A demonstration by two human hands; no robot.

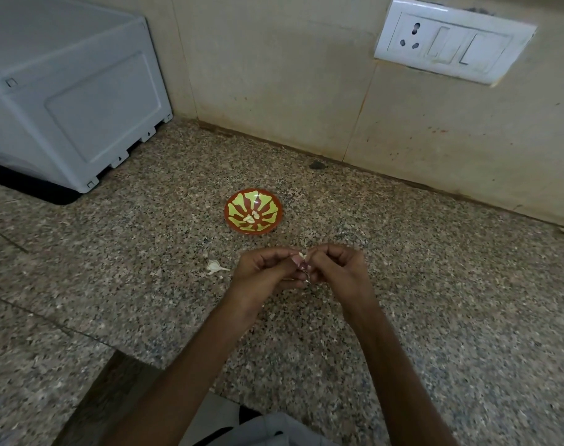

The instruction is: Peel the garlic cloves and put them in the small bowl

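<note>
A small red bowl with a yellow-green pattern stands on the speckled granite counter, with a few peeled garlic cloves lying in it. In front of the bowl my left hand and my right hand meet above the counter. Between their fingertips they pinch one pale garlic clove, which the fingers mostly hide. A thin strip of skin hangs down below it. The rest of the garlic head lies on the counter just left of my left hand.
A white appliance stands at the back left on a dark mat. A tiled wall with a white socket and switch plate rises behind the bowl. The counter's front edge runs at the lower left.
</note>
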